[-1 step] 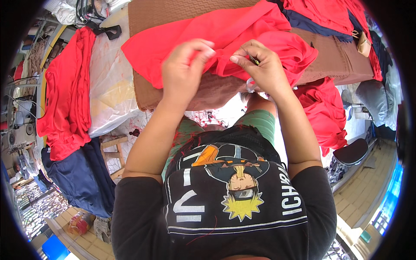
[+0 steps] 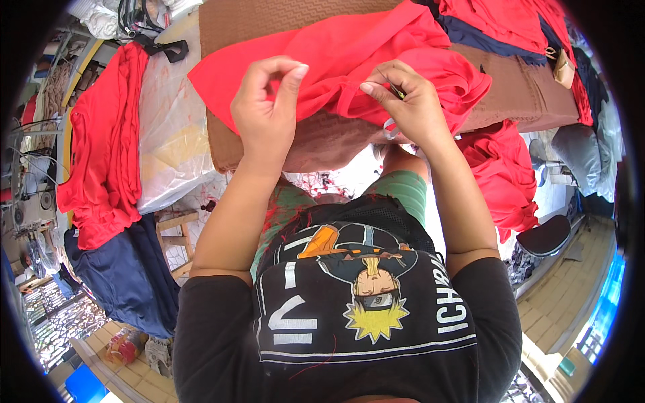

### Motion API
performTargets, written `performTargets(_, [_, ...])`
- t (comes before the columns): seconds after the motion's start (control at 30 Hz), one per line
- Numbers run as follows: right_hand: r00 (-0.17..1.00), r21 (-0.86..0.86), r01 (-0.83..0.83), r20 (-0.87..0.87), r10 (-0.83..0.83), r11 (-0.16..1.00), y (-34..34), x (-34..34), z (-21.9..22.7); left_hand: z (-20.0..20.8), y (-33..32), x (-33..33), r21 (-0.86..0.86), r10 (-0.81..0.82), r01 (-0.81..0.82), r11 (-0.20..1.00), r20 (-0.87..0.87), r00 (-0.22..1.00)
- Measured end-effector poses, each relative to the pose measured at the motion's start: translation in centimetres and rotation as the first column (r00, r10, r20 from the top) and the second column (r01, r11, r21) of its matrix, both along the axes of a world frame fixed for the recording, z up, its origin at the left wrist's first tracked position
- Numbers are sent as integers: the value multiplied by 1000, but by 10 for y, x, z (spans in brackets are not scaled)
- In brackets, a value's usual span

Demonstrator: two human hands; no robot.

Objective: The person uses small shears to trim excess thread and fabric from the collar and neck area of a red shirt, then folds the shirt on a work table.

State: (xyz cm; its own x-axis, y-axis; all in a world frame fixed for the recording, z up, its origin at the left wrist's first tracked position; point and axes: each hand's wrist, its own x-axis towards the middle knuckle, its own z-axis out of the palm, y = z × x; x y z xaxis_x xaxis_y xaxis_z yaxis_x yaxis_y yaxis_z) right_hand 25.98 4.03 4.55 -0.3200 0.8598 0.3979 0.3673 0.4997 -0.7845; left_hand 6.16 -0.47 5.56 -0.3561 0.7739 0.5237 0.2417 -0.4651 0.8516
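Red fabric [image 2: 302, 67] lies in loose folds over the brown-covered table in front of me. Above its left part is my left hand [image 2: 267, 111], thumb and forefinger brought together in a pinch; anything between them is too fine to make out. My right hand [image 2: 410, 104] is curled over the fabric's right part, thumb against the fingers. Tucked in its palm is a small dark and yellow-green tool [image 2: 398, 93], mostly hidden by the fingers, so its kind does not show. A whitish loop [image 2: 389, 129] appears just under that hand.
More red garments [image 2: 107, 134] drape over a plastic-covered surface [image 2: 171, 121] at left, with dark navy cloth [image 2: 124, 275] below. Another red heap [image 2: 500, 171] hangs at right, near a dark rounded seat [image 2: 544, 235]. The brown table cover [image 2: 269, 23] stretches across the far side.
My left hand has moved to the left, away from my right hand, widening the space between them. The right hand has barely shifted, and the red fabric lies almost as before.
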Motion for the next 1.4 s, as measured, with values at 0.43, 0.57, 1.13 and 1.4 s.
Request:
performTargets(0.43, [983, 133, -171, 91, 160, 976, -18, -1, 37, -6, 2, 13, -162, -145, 119, 980, -160, 976])
performTargets(0.57, [995, 310, -72, 94, 45, 948, -22, -5, 34, -6, -6, 11, -208, -177, 135, 969, -201, 963])
performTargets(1.13, [995, 389, 26, 82, -62, 921, -23, -2, 32, 7, -9, -13, -163, -297, 252, 954, -400, 867])
performTargets(1.4, [969, 291, -123, 242, 51, 949, -30, 2, 19, 15, -19, -1, -310, -342, 318, 896, -24, 940])
